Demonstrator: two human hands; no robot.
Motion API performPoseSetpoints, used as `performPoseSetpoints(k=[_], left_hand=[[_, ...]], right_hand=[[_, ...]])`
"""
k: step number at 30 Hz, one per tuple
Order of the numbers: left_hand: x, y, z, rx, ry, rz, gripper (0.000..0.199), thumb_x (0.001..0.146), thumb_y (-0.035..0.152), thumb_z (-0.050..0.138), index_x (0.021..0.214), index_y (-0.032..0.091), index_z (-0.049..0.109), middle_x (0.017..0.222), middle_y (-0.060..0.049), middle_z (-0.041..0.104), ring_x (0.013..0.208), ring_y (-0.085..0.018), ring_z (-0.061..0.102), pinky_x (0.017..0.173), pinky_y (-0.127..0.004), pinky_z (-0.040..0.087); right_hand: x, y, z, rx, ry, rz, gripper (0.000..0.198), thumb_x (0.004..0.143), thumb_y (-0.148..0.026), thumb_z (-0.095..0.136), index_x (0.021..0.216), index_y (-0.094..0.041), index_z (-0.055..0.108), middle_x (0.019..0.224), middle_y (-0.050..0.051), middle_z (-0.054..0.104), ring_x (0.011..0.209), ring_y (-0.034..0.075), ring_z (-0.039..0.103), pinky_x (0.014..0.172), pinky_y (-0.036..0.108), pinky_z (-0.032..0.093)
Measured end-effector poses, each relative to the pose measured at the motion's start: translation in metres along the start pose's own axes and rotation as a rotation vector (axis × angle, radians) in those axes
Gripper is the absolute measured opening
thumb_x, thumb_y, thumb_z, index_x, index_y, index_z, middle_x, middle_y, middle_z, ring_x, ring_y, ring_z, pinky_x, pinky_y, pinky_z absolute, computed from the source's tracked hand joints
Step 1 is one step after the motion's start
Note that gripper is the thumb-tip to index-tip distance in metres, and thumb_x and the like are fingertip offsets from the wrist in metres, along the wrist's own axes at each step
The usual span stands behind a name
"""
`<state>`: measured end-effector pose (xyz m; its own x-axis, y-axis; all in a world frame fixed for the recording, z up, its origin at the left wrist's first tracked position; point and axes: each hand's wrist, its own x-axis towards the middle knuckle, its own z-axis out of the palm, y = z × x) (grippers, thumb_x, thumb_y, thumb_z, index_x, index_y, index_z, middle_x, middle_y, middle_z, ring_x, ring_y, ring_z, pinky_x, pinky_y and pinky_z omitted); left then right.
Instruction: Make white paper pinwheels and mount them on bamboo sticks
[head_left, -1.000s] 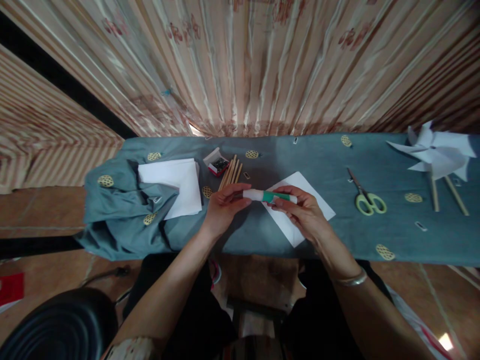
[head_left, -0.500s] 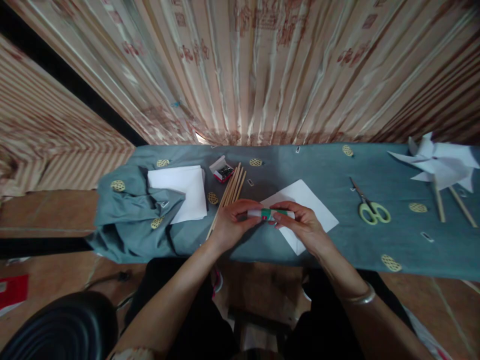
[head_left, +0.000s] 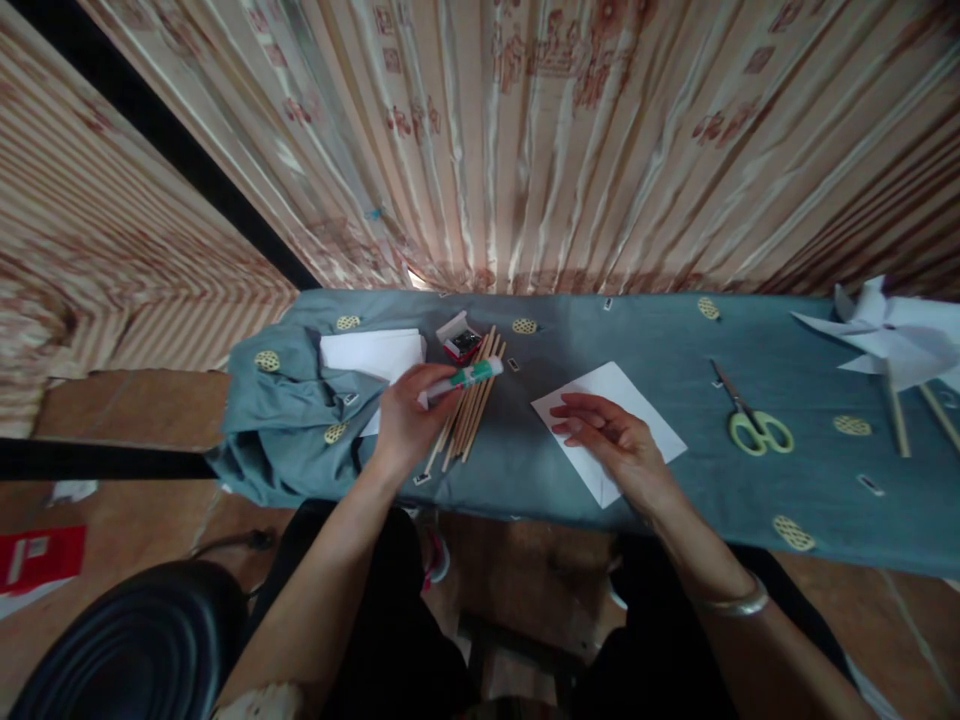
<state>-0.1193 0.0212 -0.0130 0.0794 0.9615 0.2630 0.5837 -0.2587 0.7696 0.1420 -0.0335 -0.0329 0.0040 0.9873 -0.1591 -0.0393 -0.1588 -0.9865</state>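
Observation:
My left hand (head_left: 409, 415) is closed around one end of a glue stick (head_left: 474, 375), a white tube with a green label. It is held above a bundle of thin wooden sticks (head_left: 474, 418). My right hand (head_left: 611, 435) hovers over a square white sheet of paper (head_left: 637, 410), fingers loosely curved and apart, with nothing seen between them. Part of the sheet is hidden under that hand. Behind the sticks stands an opened small box (head_left: 459, 338) with dark little pieces inside. Folded white paper (head_left: 371, 350) lies left of the left hand, partly covered by cloth.
Green-handled scissors (head_left: 759, 432) lie right of the sheet. White paper pinwheels (head_left: 892, 330) on wooden sticks rest at the far right. A grey-green cloth (head_left: 675, 520) covers the table, bunched at its left end. A curtain (head_left: 525, 200) hangs behind. A black round stool (head_left: 135, 640) stands at lower left.
My right hand has let go of the glue stick. My left hand has carried it leftward, over the wooden sticks. The view has shifted slightly.

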Motion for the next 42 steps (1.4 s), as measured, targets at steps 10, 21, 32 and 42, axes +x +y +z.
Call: performPoseSetpoints(k=[10, 21, 32, 42], left_hand=[[-0.006, -0.004, -0.019, 0.639, -0.133, 0.069, 0.024, 0.086, 0.022, 0.057, 0.105, 0.016, 0.069, 0.100, -0.010, 0.068, 0.091, -0.025, 0.066, 0.082, -0.034, 0.052], [-0.007, -0.004, -0.007, 0.752, -0.251, 0.118, 0.035, 0.087, 0.028, 0.058, 0.118, 0.013, 0.064, 0.109, -0.015, 0.065, 0.105, -0.031, 0.059, 0.091, -0.043, 0.048], [-0.023, 0.011, 0.031, 0.422, -0.229, 0.457, 0.020, 0.094, 0.021, 0.055, 0.107, 0.018, 0.070, 0.105, -0.010, 0.067, 0.102, -0.026, 0.060, 0.088, -0.042, 0.048], [-0.049, 0.050, 0.094, 0.219, -0.583, 0.691, 0.023, 0.092, 0.020, 0.062, 0.114, 0.016, 0.066, 0.130, -0.012, 0.065, 0.124, -0.028, 0.055, 0.100, -0.046, 0.049]], right_hand=[[-0.011, 0.000, -0.012, 0.008, 0.013, 0.074, 0.044, 0.069, -0.053, 0.083, 0.098, -0.022, 0.073, 0.095, 0.009, 0.080, 0.079, 0.020, 0.075, 0.071, 0.032, 0.060], [-0.014, -0.003, -0.016, -0.016, 0.005, 0.063, 0.041, 0.071, -0.051, 0.082, 0.099, -0.021, 0.075, 0.094, 0.009, 0.080, 0.081, 0.021, 0.074, 0.071, 0.033, 0.060], [-0.010, -0.008, -0.049, -0.167, 0.255, -0.108, 0.025, 0.076, -0.047, 0.079, 0.089, -0.026, 0.077, 0.086, 0.005, 0.080, 0.078, 0.021, 0.073, 0.074, 0.038, 0.061], [-0.021, 0.007, -0.081, -0.556, 0.186, -0.178, 0.018, 0.084, -0.034, 0.064, 0.092, -0.024, 0.078, 0.096, 0.006, 0.079, 0.088, 0.025, 0.072, 0.084, 0.045, 0.058]])
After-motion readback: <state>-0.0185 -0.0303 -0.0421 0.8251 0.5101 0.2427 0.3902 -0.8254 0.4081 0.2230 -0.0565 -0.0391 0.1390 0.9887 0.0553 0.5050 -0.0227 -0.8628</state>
